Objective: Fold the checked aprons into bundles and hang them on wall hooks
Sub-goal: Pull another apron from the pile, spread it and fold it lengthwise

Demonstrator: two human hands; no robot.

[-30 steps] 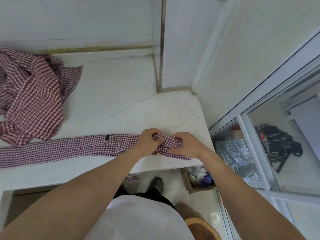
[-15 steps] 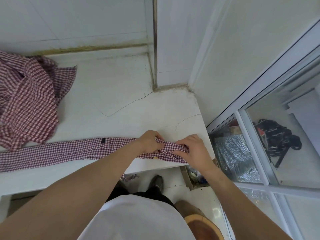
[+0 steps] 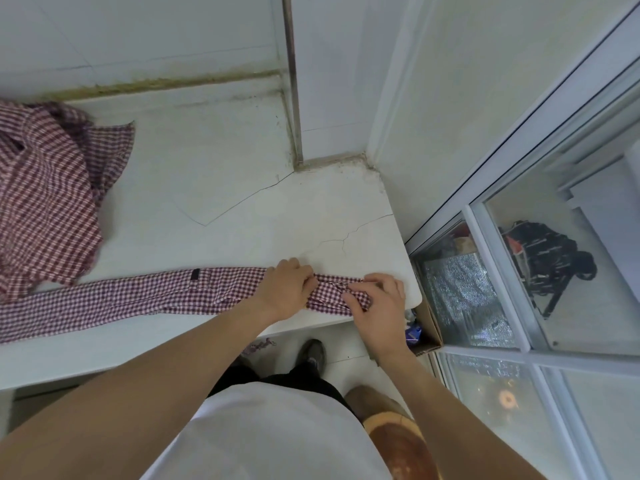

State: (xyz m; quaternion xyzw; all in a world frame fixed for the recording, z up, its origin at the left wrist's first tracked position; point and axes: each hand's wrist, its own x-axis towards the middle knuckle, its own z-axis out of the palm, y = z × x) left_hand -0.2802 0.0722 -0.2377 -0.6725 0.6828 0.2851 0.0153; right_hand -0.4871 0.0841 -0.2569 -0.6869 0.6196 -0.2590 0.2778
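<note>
A red-and-white checked apron [image 3: 145, 296], folded into a long narrow strip, lies along the front edge of the white counter [image 3: 221, 188]. My left hand [image 3: 285, 287] grips the strip near its right end, fingers curled over the cloth. My right hand [image 3: 379, 299] pinches the very end of the strip at the counter's right corner. A small black tag shows on the strip to the left of my hands. A second checked apron [image 3: 45, 202] lies crumpled in a heap at the far left. No wall hook is in view.
The cracked white counter meets a tiled wall and a metal corner strip [image 3: 292, 81]. A glass sliding door [image 3: 540, 271] stands to the right. A cardboard box [image 3: 424, 330] and a round wooden stool [image 3: 398, 441] stand on the floor below.
My right hand has slid right and down along the strip's end and now pinches it flat on the counter. The end bunched between both hands has been stretched out.
</note>
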